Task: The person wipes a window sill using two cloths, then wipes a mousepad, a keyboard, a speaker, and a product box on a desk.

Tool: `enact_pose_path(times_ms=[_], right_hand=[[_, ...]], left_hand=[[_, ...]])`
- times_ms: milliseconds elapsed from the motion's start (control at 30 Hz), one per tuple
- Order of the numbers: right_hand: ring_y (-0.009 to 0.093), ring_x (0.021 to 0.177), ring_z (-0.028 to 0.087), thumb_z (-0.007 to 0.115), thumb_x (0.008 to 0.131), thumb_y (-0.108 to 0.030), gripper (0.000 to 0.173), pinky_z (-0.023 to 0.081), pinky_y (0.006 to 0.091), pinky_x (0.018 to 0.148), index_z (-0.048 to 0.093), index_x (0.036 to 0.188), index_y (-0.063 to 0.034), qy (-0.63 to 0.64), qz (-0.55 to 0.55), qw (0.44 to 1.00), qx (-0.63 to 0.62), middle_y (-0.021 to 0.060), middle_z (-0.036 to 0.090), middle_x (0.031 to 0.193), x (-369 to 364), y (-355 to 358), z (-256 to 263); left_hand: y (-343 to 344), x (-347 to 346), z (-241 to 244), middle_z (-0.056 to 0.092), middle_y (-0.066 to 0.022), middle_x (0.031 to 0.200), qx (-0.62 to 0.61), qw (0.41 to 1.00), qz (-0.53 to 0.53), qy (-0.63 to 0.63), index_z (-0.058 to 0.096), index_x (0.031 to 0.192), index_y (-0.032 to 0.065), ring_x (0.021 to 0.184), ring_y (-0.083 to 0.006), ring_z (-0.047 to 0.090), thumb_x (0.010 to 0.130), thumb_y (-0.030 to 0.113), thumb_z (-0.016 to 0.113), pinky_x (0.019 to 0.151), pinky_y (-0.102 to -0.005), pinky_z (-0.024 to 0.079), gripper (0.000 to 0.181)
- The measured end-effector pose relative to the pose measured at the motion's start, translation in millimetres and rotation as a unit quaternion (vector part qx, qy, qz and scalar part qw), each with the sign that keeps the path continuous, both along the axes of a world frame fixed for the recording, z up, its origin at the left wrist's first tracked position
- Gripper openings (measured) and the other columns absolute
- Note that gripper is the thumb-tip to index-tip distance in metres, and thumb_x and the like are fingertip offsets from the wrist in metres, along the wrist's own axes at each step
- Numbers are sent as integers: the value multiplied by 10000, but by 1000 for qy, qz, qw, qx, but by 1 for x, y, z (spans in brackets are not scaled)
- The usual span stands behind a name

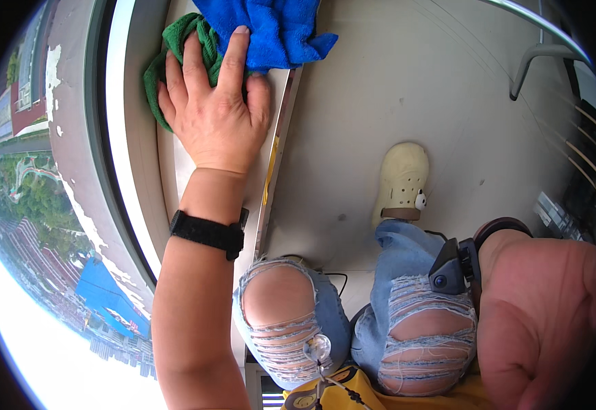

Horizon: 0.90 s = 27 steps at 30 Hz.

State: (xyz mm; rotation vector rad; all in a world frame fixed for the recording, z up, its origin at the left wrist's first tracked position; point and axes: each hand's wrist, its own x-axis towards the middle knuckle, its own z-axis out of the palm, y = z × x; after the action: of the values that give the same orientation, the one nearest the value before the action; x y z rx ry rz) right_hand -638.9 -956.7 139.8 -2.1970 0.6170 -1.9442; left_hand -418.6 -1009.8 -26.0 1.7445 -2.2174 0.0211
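Note:
My left hand lies palm down with spread fingers on a crumpled green cloth, pressing it against a pale window sill. Its index fingertip rests on a bright blue cloth, and the thumb sits by that cloth's lower edge. The blue cloth overhangs the sill's inner edge. Close to the camera, at the right, my right hand shows its palm with nothing visible in it. Its fingers fade into the dark rim. A small camera is strapped at the right wrist; a black band circles the left one.
Left of the sill runs a window frame, with trees and buildings far below outside. My knees in ripped jeans and a cream clog are over the grey floor. A bent metal tube stands upper right. A clear bead dangles on a cord.

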Motion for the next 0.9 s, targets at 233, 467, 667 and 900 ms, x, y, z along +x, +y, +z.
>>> enact_pose_path(times_ms=[233,467,667,900], right_hand=[[234,724,588,489,882,-264,307,443,355,723,513,1144,-106,275,40,864,419,57,606,881,-21,43,-58],[316,844,556,577,780,-148,401,435,375,776,504,1157,-33,539,109,468,692,137,592,933,-58,61,-37],[321,1122,458,532,809,-85,410,374,388,947,498,1216,-117,302,11,858,414,146,490,1220,2,-44,-82],[315,1240,338,536,831,-277,384,264,502,999,504,1210,-223,374,-130,864,312,102,413,1311,78,-69,-158]], left_hand=[[4,13,2,426,-142,1278,-6,1000,3,-10,493,1223,331,1186,-384,366,795,324,502,1015,-491,215,428],[2,5,1,470,-132,1214,-37,999,9,9,576,1128,292,1135,-384,409,752,295,532,969,-514,282,379],[0,-2,8,466,-122,1243,-6,999,12,39,536,1175,278,1164,-355,402,783,284,533,997,-468,267,392],[17,29,17,462,-147,1253,52,994,-46,80,488,1223,182,1153,-374,416,769,228,563,976,-445,310,463]])
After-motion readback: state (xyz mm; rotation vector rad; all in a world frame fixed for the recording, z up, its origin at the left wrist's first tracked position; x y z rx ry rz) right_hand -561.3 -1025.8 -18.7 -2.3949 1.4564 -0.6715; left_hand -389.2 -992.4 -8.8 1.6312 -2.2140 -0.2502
